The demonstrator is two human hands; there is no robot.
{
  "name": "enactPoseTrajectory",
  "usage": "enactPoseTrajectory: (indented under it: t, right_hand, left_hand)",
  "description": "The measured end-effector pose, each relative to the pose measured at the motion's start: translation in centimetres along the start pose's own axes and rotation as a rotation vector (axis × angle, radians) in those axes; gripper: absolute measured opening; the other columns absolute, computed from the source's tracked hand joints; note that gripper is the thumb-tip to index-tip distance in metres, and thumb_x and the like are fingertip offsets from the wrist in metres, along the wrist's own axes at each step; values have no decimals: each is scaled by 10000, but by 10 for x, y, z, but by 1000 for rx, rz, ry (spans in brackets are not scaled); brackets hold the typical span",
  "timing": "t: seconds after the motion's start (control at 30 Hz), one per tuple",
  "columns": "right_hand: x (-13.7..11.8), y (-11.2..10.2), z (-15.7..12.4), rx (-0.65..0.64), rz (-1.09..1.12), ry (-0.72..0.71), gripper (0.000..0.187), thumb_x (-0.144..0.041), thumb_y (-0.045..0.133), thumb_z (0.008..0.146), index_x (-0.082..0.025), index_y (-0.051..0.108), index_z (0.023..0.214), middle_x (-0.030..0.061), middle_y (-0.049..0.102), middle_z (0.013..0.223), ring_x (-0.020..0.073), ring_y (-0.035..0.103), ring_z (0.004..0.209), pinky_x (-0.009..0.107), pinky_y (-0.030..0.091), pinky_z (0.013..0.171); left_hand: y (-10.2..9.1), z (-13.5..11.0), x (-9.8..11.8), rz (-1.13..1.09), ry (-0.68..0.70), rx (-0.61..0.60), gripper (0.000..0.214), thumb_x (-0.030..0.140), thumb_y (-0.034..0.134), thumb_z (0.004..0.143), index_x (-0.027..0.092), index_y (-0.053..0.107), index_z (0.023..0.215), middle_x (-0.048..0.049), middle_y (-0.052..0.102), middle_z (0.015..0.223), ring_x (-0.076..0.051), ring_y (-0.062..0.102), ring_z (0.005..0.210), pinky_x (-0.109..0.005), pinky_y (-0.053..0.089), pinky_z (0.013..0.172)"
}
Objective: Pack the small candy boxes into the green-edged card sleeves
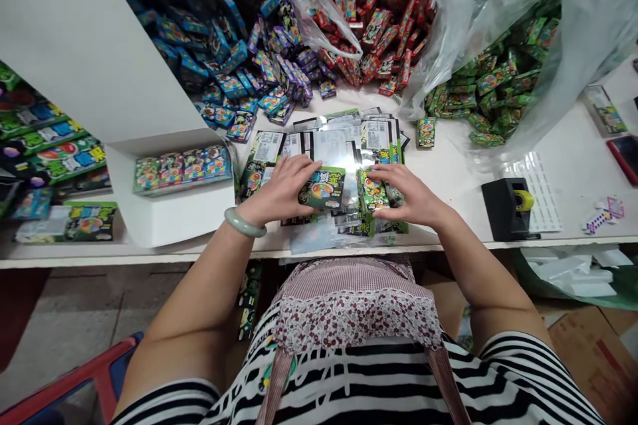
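My left hand [285,191], a pale green bangle on its wrist, grips a black and green printed plastic packet [326,187] between thumb and fingers. Just to the right, my right hand [407,191] holds a small green candy box [371,192] upright by its right side, close to the packet. How many boxes sit behind its fingers I cannot tell. Beneath both hands spreads a loose pile of flat printed packets [339,143], some showing white labels with barcodes. One more green box [425,133] lies alone beyond my right hand.
At the back are heaps of blue boxes [219,56], purple boxes [286,66], red boxes [386,33] and green boxes [498,83], the last two in clear bags. A white carton [174,219] at left holds a row of boxes. A black tape dispenser [506,209] stands right.
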State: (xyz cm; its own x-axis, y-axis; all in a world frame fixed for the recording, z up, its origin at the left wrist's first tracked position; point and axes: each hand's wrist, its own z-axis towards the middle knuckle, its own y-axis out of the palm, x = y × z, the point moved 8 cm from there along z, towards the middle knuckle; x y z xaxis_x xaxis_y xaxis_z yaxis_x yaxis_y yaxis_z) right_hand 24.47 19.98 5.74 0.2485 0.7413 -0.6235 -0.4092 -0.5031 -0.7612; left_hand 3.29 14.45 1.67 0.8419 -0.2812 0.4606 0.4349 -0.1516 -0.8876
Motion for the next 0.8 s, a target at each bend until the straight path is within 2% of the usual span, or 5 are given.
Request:
enactPoseTrajectory:
  t: [0.13, 0.27, 0.47, 0.57, 0.8]
  right_hand:
    - [-16, -1, 9, -75, 0, -87, 698, -506, 705, 830, -291, 453, 1445, 117, 502, 1467, 319, 461, 1359, 579, 390, 1122]
    - [-23, -3, 18, -106, -99, -92, 665, -443, 717, 820, -267, 484, 1418, 127, 504, 1450, 336, 455, 1344, 587, 392, 1112]
    - [-31, -9, 17, -129, -147, -134, 634, -440, 692, 840, -228, 490, 1403, 148, 517, 1415, 329, 481, 1296, 550, 417, 1089]
    - [-31, -7, 20, -165, -168, -130, 635, -432, 688, 843, -241, 484, 1413, 141, 511, 1423, 343, 468, 1298, 571, 415, 1079]
    - [-26, 3, 29, -153, -261, -83, 671, -415, 743, 799, -240, 509, 1403, 142, 523, 1401, 376, 467, 1270, 599, 400, 1067]
  left_hand:
    - [-20, -9, 11, -21, 26, 125, 981, 581, 811, 659, 206, 387, 1459, -166, 481, 1358, -372, 443, 1299, -594, 264, 1184]
    - [-17, -13, 14, -84, 49, 121, 991, 654, 797, 650, 212, 399, 1442, -156, 485, 1310, -353, 476, 1241, -525, 404, 1101]
    - [-13, -17, 10, -103, 46, 159, 998, 668, 767, 685, 181, 364, 1457, -174, 458, 1329, -355, 476, 1258, -519, 419, 1094]
    - [-12, -17, 15, -92, 63, 165, 1009, 681, 772, 668, 171, 381, 1446, -186, 466, 1330, -377, 472, 1261, -541, 410, 1092]
    - [-6, -18, 20, -150, 34, 142, 956, 619, 799, 660, 188, 413, 1422, -165, 487, 1315, -374, 481, 1252, -537, 416, 1086]
